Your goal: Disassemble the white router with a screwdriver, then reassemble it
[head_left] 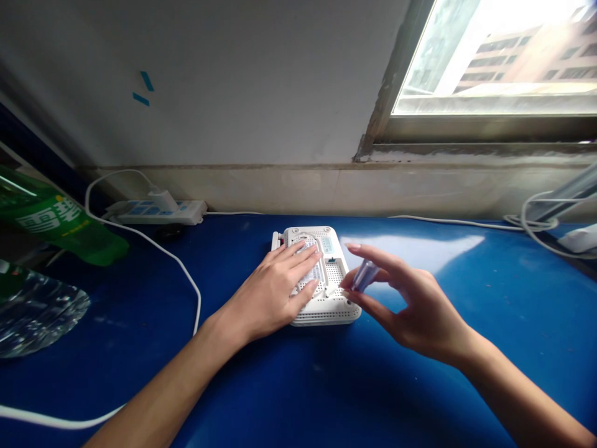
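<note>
A white perforated device (pixel 326 306) with rounded corners lies on the blue table, its labelled, vented face up. Across its left part rests my left hand (pixel 280 286), fingers spread and pressed flat on the casing. My right hand (pixel 396 292) is at the device's right edge, with a small translucent purplish cylinder (pixel 364 275) held between thumb and fingers. The cylinder is tilted, its lower end near the device's lower right corner; whether it touches the casing is hard to tell. A small white piece (pixel 330 290) shows on the casing between the hands.
On the left are a green bottle (pixel 69 224) and a clear bottle (pixel 41 311) lying down. A power strip (pixel 186 212) with a plugged-in charger stands by the wall. White cables (pixel 186 274) cross the blue table (pixel 289 386); more coil at the right.
</note>
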{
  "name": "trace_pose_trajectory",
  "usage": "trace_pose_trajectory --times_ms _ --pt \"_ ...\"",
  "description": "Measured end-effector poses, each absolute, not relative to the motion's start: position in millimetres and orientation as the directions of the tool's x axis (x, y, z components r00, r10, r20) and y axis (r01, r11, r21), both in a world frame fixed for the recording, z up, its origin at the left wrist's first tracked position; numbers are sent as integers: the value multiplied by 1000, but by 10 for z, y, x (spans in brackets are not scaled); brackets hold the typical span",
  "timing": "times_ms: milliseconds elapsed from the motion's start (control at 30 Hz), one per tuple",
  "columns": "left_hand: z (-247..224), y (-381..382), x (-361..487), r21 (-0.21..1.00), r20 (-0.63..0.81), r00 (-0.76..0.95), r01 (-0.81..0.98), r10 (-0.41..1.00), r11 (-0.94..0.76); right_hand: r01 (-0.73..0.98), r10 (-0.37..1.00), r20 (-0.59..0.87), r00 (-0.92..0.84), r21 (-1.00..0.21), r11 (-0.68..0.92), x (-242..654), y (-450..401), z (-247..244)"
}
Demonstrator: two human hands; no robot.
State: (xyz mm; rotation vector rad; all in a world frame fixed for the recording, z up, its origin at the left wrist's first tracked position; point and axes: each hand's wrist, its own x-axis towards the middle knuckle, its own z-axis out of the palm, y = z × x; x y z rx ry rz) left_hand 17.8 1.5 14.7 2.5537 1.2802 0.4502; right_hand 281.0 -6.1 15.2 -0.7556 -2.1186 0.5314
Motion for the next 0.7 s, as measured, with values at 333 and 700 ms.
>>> trace_pose_trajectory --times_ms 333,700 --pt "159 -66 206 400 132 598 698 791 -594 130 812 564 -151 -803 582 2800 -56 245" --pt "269 -125 155 519 144 712 537 687 -665 200 879 467 97 -874 442 2964 247 148"
